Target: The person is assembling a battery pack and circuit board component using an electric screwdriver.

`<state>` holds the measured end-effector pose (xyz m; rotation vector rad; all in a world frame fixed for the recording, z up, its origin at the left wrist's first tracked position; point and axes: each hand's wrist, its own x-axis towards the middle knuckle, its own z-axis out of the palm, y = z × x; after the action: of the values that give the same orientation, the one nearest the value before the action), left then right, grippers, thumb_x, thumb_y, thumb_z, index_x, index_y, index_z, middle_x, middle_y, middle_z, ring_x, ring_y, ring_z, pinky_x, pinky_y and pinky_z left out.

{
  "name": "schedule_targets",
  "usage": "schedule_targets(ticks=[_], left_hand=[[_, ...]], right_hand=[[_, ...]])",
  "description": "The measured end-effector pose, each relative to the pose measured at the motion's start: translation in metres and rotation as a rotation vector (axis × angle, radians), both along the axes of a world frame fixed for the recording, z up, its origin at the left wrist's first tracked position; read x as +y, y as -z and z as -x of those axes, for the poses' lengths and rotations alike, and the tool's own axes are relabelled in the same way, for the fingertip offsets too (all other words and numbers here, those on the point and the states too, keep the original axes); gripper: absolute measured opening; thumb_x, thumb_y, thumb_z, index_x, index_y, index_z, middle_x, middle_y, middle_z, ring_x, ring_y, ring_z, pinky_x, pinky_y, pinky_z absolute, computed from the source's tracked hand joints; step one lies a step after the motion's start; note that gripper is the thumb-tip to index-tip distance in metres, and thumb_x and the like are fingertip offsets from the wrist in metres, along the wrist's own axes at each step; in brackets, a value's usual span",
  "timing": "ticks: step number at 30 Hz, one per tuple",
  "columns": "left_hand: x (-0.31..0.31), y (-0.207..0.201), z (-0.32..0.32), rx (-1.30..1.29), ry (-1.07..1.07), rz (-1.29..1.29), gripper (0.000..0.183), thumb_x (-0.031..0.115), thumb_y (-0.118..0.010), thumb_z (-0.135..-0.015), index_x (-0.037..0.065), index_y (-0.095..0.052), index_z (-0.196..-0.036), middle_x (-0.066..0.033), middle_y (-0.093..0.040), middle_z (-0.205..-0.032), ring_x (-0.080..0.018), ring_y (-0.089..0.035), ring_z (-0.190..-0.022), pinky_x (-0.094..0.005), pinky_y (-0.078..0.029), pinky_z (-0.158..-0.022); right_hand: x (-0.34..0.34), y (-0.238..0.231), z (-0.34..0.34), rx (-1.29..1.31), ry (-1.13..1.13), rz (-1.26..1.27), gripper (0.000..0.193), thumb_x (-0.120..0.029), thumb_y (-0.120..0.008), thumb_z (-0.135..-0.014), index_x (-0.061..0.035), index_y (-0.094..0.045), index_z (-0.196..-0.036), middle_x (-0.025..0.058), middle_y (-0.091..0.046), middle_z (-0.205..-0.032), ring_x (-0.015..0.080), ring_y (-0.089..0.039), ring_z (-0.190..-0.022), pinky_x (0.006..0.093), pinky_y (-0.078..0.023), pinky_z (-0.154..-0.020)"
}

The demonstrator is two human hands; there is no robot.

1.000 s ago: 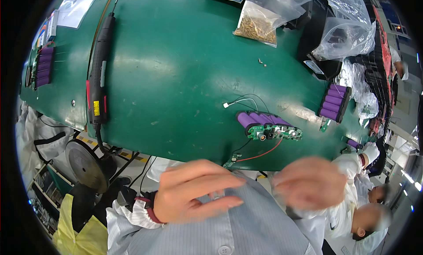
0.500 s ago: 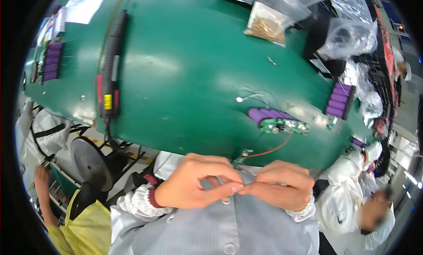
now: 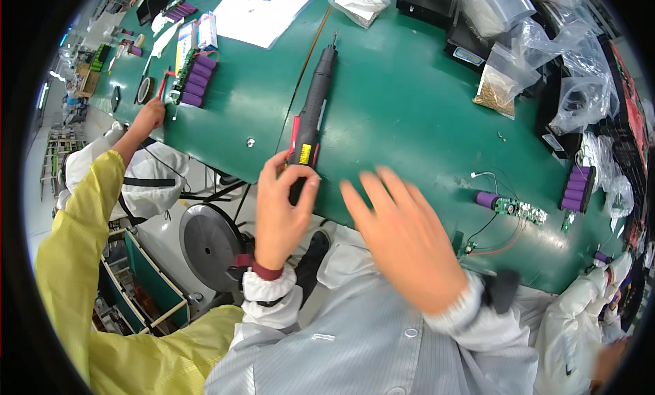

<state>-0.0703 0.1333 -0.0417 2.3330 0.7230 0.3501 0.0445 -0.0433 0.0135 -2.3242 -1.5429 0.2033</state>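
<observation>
A black electric screwdriver [image 3: 316,98] with red side pieces and a yellow label lies on the green table, its bit pointing away from me. My left hand [image 3: 283,204] has its thumb and fingers curled round the near end of the screwdriver. To its right, my right hand [image 3: 409,238] hovers over the table's front edge, fingers spread, nothing visible in it; motion blurs it slightly. Further right sits a purple battery pack with a green circuit board [image 3: 520,209], with thin wires and a small board [image 3: 467,249] on a red lead.
Another purple battery pack [image 3: 577,189] stands at the right. Bags of small parts [image 3: 498,94] and black boxes [image 3: 424,6] fill the back right. On the left, a co-worker's hand [image 3: 151,114] holds a red-handled tool beside a battery pack [image 3: 199,81]. A round stool [image 3: 208,248] stands below.
My view has swung left. My hands have parted from a pinch together; the left has reached the screwdriver, while the right has opened. A co-worker's yellow-sleeved arm now shows at the table.
</observation>
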Motion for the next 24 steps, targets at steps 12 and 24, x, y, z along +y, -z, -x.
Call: schedule_targets(ticks=[12, 24], left_hand=[[0.022, 0.019, 0.063, -0.288, 0.009, 0.628, 0.015, 0.011, -0.062, -0.105, -0.002, -0.066, -0.110, -0.0172, -0.053, -0.152, -0.0257, -0.058, -0.133, -0.0382, -0.052, -0.103], [0.037, 0.010, 0.101, -0.837, -0.027, 1.138, 0.014, 0.016, -0.059, -0.107, 0.005, -0.062, -0.114, -0.0068, -0.068, -0.112, -0.0177, -0.068, -0.099, -0.0399, -0.056, -0.094]], right_hand=[[0.134, 0.106, -0.073, -0.576, -0.536, -0.209, 0.032, -0.022, -0.072, -0.087, -0.0207, -0.062, -0.117, 0.0056, -0.059, -0.123, 0.0292, -0.060, -0.122, 0.0599, -0.028, -0.123], [0.047, -0.021, -0.006, -0.495, -0.770, -0.927, 0.037, -0.008, -0.076, -0.078, -0.0186, -0.067, -0.113, 0.0038, -0.056, -0.094, 0.0192, -0.057, -0.068, 0.0347, -0.056, -0.076]])
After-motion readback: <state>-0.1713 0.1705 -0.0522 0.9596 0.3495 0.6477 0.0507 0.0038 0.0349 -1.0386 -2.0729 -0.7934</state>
